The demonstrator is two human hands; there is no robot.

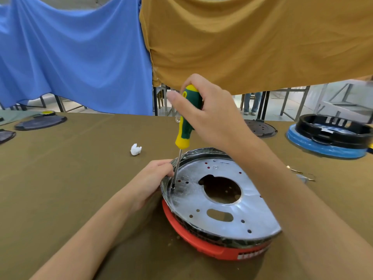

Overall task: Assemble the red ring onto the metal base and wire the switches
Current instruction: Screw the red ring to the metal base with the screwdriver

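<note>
Right hand (210,114) drives screwdriver (186,120) near base (201,199) edge

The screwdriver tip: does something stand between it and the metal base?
Nothing visible does. The right hand grips the screwdriver, and its tip already sits on the metal base near the left rim, where the left hand holds the base steady.

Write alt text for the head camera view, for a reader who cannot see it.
A right hand grips a green and yellow screwdriver, its tip set in a hole near the left edge of a round metal base that sits on a red ring. The left hand holds the base's left rim, on a brown-covered table with blue and mustard cloths hanging behind.
</note>
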